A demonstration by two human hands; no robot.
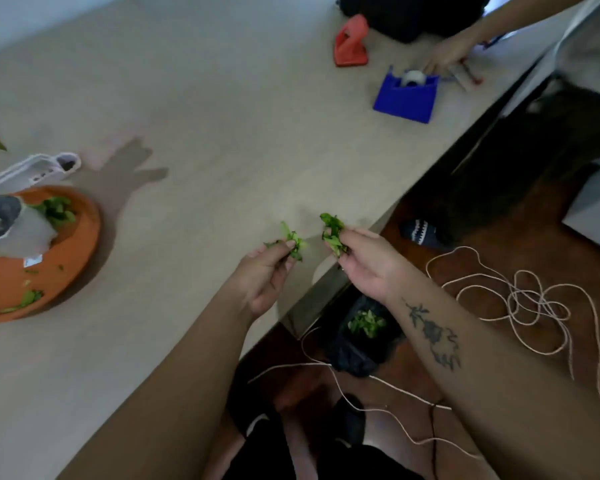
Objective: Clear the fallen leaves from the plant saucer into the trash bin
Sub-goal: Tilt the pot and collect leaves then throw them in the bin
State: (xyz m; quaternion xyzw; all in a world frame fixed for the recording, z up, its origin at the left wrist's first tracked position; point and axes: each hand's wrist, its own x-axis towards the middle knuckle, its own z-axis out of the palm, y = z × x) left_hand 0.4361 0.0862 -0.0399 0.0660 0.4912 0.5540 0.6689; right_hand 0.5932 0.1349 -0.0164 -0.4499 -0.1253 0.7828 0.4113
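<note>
Both our forearms reached out; left hand (264,271) and right hand (368,261) each pinched green leaves (331,233) at the table edge. Bin (357,341) sat below, so drop directly over it. More remained in saucer (84,244).

— How many hands are counted?
— Three: a left hand (264,271) and a right hand (368,263), each closed on one clump of leaves (293,242), plus one other hand (445,55) at the table's (205,98) far edge.
— And on the table?
— One orange saucer (84,237), one white pot (32,171), one blue tape dispenser (406,98), one red object (352,43).
— Below its edge?
— One trash bin (357,355).
</note>
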